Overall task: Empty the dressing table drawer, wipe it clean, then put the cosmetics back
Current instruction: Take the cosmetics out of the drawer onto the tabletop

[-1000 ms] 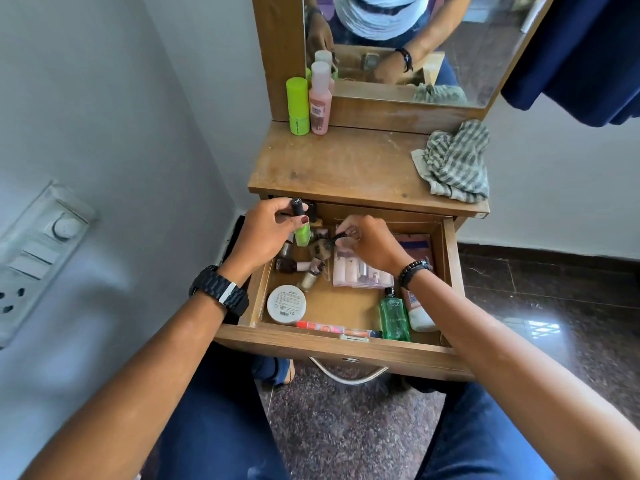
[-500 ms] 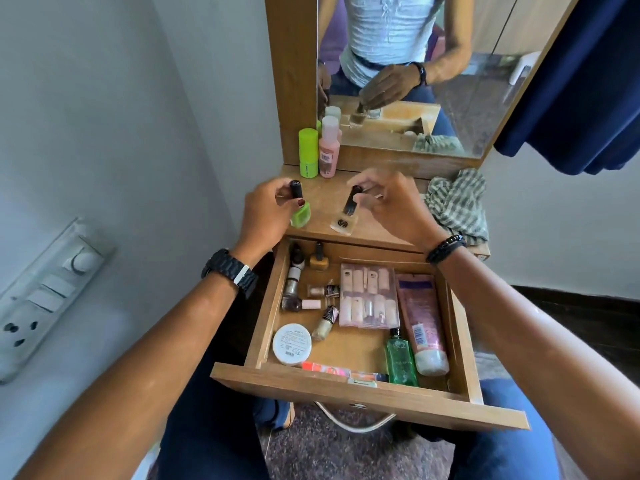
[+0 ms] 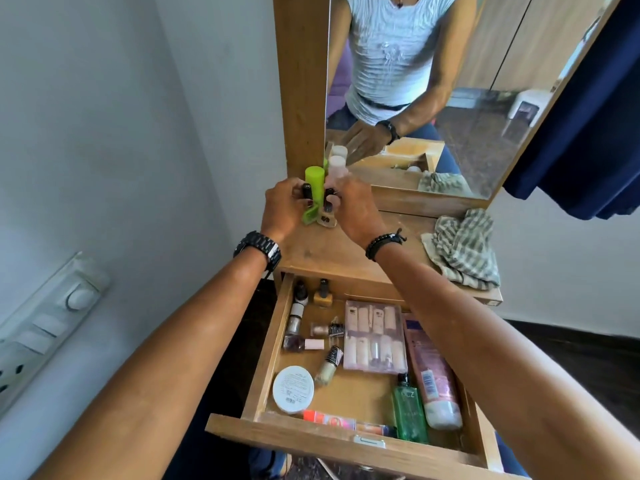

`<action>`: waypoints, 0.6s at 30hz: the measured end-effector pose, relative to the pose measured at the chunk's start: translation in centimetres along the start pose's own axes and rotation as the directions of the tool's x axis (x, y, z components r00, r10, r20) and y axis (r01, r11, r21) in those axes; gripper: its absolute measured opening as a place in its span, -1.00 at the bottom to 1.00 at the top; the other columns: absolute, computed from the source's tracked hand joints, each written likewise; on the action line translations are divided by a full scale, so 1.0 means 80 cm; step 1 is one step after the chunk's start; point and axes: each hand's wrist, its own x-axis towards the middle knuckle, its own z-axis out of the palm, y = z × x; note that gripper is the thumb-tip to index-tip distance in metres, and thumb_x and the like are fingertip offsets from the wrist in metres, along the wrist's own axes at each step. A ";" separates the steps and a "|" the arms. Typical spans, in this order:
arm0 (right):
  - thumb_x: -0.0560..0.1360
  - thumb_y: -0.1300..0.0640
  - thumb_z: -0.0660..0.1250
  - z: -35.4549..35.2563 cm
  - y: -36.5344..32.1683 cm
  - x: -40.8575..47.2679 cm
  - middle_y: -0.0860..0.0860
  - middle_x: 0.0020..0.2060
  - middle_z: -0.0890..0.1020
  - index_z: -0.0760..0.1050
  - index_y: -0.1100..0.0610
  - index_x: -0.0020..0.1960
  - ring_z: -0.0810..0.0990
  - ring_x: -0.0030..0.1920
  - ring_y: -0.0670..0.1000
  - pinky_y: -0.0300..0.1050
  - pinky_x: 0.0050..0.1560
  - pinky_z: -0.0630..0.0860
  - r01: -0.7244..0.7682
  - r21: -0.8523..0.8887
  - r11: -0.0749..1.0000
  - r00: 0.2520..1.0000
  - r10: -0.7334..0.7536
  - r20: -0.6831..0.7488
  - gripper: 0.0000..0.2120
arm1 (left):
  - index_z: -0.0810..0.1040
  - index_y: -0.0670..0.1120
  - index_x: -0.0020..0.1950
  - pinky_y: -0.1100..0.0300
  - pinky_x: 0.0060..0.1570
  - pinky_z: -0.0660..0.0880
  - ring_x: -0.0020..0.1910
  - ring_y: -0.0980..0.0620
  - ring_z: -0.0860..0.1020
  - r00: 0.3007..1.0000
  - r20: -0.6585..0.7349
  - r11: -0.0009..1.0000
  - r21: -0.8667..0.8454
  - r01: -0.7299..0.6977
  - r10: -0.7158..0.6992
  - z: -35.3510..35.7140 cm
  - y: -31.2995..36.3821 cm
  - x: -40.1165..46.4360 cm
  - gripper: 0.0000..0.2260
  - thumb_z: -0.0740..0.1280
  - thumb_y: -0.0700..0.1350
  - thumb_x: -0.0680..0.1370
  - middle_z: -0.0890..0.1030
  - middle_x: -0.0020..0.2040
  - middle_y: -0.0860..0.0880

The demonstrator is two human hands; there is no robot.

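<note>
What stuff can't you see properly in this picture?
- Pink bottle, head view: mostly hidden behind the right hand.
- Round tin label: print too small to read.
- Drawer back: covered by the tabletop.
- Right forearm: cut off by the frame edge.

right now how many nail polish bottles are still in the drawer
6: two upright at the back-left corner, four lying along the left side. More may be hidden.
</note>
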 end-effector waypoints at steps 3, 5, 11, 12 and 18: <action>0.49 0.34 0.22 0.008 0.000 0.000 0.17 -0.03 0.55 0.56 0.25 -0.01 0.52 -0.09 0.09 -0.32 -0.18 0.26 -0.013 -0.005 1.000 1.000 0.012 -0.015 -0.83 | 0.59 -0.20 0.01 0.33 -0.12 0.51 -0.16 0.09 0.55 1.000 -0.003 1.000 -0.030 0.006 -0.007 0.003 0.001 -0.003 -0.89 0.34 -0.27 0.51 0.61 -0.12 -0.04; 0.47 0.34 0.25 0.011 0.002 -0.001 0.14 -0.04 0.56 0.57 0.21 0.00 0.53 -0.07 0.09 -0.34 -0.18 0.23 -0.022 0.001 1.000 1.000 0.022 -0.022 -0.82 | 0.58 -0.18 0.03 0.35 -0.13 0.51 -0.14 0.08 0.56 1.000 -0.008 0.999 -0.038 0.014 -0.015 0.005 -0.002 -0.008 -0.89 0.33 -0.26 0.52 0.60 -0.12 -0.03; 0.48 0.32 0.30 -0.001 0.001 -0.009 0.10 -0.02 0.58 0.53 0.17 0.11 0.52 -0.05 0.05 -0.33 -0.10 0.30 -0.065 0.069 0.996 0.995 0.070 -0.073 -0.77 | 0.52 -0.18 0.10 0.35 -0.13 0.46 -0.07 0.07 0.53 0.993 -0.116 1.000 0.003 -0.014 0.015 0.003 -0.005 -0.024 -0.78 0.41 -0.25 0.47 0.59 -0.02 -0.07; 0.49 0.31 0.29 -0.004 0.001 -0.013 0.09 -0.04 0.58 0.53 0.17 0.10 0.53 -0.06 0.03 -0.31 -0.09 0.37 -0.088 0.086 0.992 0.992 0.095 -0.086 -0.80 | 0.51 -0.17 0.09 0.33 -0.12 0.45 -0.07 0.07 0.51 0.989 -0.144 0.999 0.024 -0.032 0.035 0.002 -0.005 -0.031 -0.76 0.43 -0.24 0.45 0.58 -0.02 -0.07; 0.44 0.34 0.33 -0.032 0.003 -0.076 -0.06 -0.21 0.61 0.57 0.18 -0.12 0.53 -0.25 -0.19 -0.39 -0.17 0.50 -0.155 0.328 0.932 0.973 0.201 -0.114 -0.90 | 0.53 -0.12 0.01 0.42 -0.21 0.46 -0.22 0.16 0.54 0.998 0.057 0.997 -0.076 0.024 -0.019 0.005 -0.004 -0.114 -0.82 0.44 -0.22 0.44 0.58 -0.17 0.03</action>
